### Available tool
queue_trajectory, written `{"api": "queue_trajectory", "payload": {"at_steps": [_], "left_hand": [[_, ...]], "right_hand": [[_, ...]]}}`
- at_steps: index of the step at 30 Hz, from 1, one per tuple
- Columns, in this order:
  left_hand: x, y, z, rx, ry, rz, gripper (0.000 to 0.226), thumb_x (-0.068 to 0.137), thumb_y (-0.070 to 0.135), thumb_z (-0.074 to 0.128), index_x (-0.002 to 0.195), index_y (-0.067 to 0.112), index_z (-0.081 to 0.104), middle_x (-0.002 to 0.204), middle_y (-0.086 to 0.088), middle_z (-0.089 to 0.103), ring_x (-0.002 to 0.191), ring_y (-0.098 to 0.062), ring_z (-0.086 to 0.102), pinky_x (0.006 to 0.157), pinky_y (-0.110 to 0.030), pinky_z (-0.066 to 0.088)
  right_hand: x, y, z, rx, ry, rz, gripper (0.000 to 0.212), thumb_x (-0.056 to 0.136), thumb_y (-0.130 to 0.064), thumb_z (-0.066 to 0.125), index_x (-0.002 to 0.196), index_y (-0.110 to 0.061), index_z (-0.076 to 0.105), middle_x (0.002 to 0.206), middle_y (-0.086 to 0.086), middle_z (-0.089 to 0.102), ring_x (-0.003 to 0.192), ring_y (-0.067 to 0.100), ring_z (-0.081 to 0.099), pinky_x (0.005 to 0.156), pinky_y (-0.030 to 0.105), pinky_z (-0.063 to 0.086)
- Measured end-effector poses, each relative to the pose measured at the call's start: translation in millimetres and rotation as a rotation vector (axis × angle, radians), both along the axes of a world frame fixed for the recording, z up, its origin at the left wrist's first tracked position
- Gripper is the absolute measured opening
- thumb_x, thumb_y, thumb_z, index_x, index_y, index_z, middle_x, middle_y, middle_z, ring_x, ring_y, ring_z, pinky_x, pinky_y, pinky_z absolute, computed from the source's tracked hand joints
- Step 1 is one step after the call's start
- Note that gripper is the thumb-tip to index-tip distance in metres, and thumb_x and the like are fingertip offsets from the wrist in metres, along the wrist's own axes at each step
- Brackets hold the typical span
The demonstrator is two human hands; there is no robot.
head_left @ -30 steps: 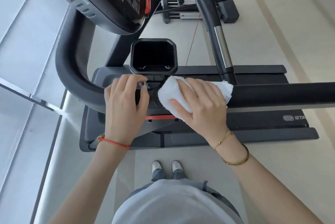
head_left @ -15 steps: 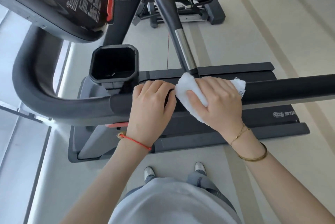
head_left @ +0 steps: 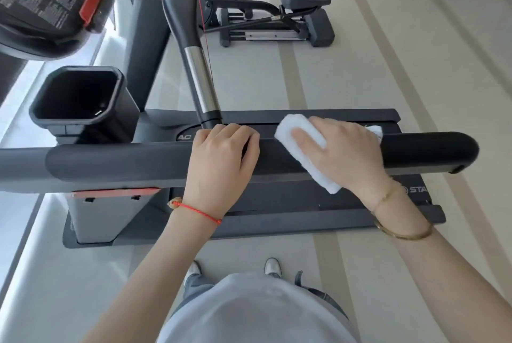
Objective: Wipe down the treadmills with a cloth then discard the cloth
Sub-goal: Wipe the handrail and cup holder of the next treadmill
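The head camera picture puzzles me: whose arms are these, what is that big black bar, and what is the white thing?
The camera sits on a person's head, looking down, so the arms are their own. The black bar is a treadmill handrail. The right hand presses a white cloth flat on the rail to wipe it. The left hand curls its grip over the rail beside it, holding nothing else. To the left is an empty cup holder; the grey deck lies below.

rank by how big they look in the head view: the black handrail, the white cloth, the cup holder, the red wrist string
1. black handrail
2. cup holder, though it sits nearer the camera
3. white cloth, partly hidden under the right hand
4. red wrist string
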State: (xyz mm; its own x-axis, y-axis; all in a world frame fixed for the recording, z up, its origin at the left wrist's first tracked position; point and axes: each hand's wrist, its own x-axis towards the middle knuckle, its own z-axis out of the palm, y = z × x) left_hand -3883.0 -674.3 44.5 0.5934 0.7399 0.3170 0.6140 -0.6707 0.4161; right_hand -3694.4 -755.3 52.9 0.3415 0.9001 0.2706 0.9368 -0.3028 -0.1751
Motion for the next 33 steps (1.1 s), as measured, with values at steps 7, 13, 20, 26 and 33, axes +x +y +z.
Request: {"api": "queue_trajectory", "payload": {"at_steps": [7, 13, 20, 26, 33], "left_hand": [[18.8, -8.3, -4.8, 0.035, -0.006, 0.099, 0.027, 0.097, 0.018, 0.046, 0.079, 0.015, 0.065, 0.068, 0.004, 0.061, 0.066, -0.021, 0.048, 0.075, -0.034, 0.037], [20.4, -9.3, -5.4, 0.041, -0.041, 0.114, 0.026, 0.098, 0.023, 0.046, 0.089, 0.019, 0.071, 0.076, 0.006, 0.067, 0.071, -0.019, 0.056, 0.078, -0.036, 0.041], [21.4, -9.6, -6.0, 0.071, -0.017, 0.152, 0.028, 0.098, 0.023, 0.046, 0.087, 0.018, 0.071, 0.077, 0.004, 0.069, 0.072, -0.024, 0.06, 0.081, -0.038, 0.042], [21.4, -8.8, -4.2, 0.081, -0.007, 0.154, 0.026, 0.098, 0.019, 0.048, 0.088, 0.018, 0.072, 0.079, 0.004, 0.07, 0.073, -0.023, 0.061, 0.081, -0.038, 0.042], [21.3, -7.9, -1.9, 0.057, 0.031, 0.135, 0.027, 0.1, 0.021, 0.044, 0.091, 0.019, 0.07, 0.079, 0.005, 0.069, 0.074, -0.022, 0.058, 0.08, -0.037, 0.04]], "right_hand": [[-11.6, -7.2, -16.5, 0.198, -0.06, 0.168, 0.035, 0.097, -0.043, 0.041, 0.089, -0.019, 0.065, 0.074, -0.002, 0.061, 0.07, 0.024, 0.058, 0.064, 0.036, 0.042], [40.6, -46.0, -22.8, 0.298, -0.129, 0.118, 0.035, 0.098, -0.04, 0.046, 0.093, -0.013, 0.068, 0.083, 0.004, 0.066, 0.076, 0.027, 0.061, 0.075, 0.037, 0.045], [38.1, -0.7, -2.2, -0.115, 0.026, 0.053, 0.038, 0.094, -0.05, 0.032, 0.079, -0.024, 0.055, 0.054, -0.007, 0.04, 0.053, 0.025, 0.042, 0.051, 0.03, 0.022], [11.0, -22.3, -17.2, 0.247, -0.082, 0.25, 0.035, 0.099, -0.042, 0.041, 0.097, -0.017, 0.065, 0.081, -0.001, 0.064, 0.071, 0.023, 0.058, 0.067, 0.035, 0.044], [49.0, -31.1, -7.8, 0.143, -0.059, 0.004, 0.041, 0.095, -0.043, 0.038, 0.067, -0.017, 0.053, 0.057, -0.002, 0.051, 0.055, 0.026, 0.05, 0.055, 0.031, 0.03]]}}
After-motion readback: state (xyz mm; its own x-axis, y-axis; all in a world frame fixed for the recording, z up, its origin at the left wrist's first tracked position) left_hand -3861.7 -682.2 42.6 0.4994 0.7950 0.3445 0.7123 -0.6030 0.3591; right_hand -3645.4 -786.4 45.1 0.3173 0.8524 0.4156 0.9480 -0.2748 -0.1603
